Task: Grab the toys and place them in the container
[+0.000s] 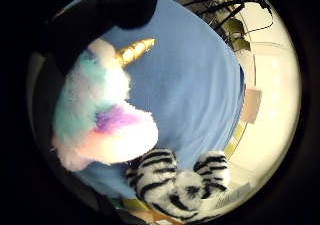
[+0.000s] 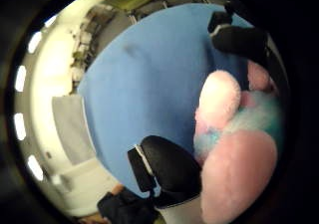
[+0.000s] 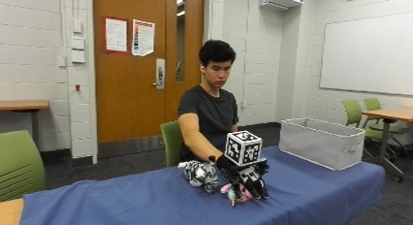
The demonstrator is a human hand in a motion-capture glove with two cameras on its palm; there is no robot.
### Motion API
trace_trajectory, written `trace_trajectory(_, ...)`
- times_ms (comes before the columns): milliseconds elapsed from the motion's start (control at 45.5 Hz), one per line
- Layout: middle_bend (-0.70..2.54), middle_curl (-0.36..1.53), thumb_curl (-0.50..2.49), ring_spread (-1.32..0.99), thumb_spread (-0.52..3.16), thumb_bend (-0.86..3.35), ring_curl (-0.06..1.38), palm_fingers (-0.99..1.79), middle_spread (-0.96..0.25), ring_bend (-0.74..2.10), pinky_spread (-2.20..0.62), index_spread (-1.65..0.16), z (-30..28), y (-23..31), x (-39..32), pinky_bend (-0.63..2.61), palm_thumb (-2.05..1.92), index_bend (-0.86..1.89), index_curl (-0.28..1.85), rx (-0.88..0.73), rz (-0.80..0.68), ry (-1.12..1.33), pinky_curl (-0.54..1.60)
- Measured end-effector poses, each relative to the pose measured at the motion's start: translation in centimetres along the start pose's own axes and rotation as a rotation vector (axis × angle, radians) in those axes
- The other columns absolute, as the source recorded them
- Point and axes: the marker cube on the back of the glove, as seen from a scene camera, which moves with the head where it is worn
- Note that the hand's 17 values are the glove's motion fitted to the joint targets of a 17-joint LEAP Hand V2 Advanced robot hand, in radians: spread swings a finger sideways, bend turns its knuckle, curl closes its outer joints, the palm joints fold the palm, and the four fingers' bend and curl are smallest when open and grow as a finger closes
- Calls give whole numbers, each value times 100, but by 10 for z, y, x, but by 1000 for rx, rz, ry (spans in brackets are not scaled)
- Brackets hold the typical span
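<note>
A pastel unicorn plush [image 3: 232,192] with a gold horn [image 1: 135,51] lies on the blue tablecloth [image 3: 129,200] near the table's front edge. My gloved right hand [image 3: 249,179] is down on top of it, and its fingers [image 2: 170,167] curl round the pink and blue fur [image 2: 234,134]. The plush fills much of the little finger side palm view [image 1: 100,115]. A black-and-white striped zebra plush [image 3: 200,174] sits on the cloth just beside the unicorn, toward the person [image 1: 175,182]. The grey fabric container [image 3: 321,141] stands at the table's right end, well apart from the hand.
Green chairs [image 3: 18,162] stand at the left and behind the table. A second table with green chairs [image 3: 371,113] is at the far right. Bare blue cloth [image 3: 303,186] lies between the toys and the container.
</note>
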Motion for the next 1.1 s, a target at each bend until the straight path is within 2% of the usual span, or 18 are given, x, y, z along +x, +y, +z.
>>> trace_trajectory(264, 16, 34, 16, -20, 100, -5, 17, 14, -16, 15, 1, -39, 0, 12, 5, 80, -5, 69, 60, 18, 6, 0, 36)
trace_trajectory(373, 17, 33, 19, -19, 101, -3, 17, 28, -16, 19, -1, -38, -3, 14, 3, 76, -2, 88, 65, 24, 19, 21, 35)
trace_trajectory(461, 23, 35, 21, -23, 102, -1, 20, 46, -17, 33, -5, -36, -7, 14, -1, 66, 2, 91, 68, 26, 26, 60, 32)
trace_trajectory(637, 41, 42, 26, -38, 110, 5, 28, 76, -29, 62, -19, -33, -15, 16, -13, 56, 18, 85, 73, 51, 27, 122, 29)
trace_trajectory(791, 55, 47, 33, -46, 117, 16, 35, 105, -36, 79, -34, -33, -18, 17, -25, 75, 41, 64, 75, 53, 12, 72, 34)
trace_trajectory(901, 61, 52, 43, -46, 103, 24, 41, 112, -39, 92, -40, -34, -17, 16, -31, 82, 59, 53, 82, 49, 28, -11, 37)
trace_trajectory(1098, 72, 60, 54, -44, 91, 24, 48, 115, -42, 108, -43, -39, -30, 18, -42, 87, 65, 45, 99, 56, 27, -61, 41)
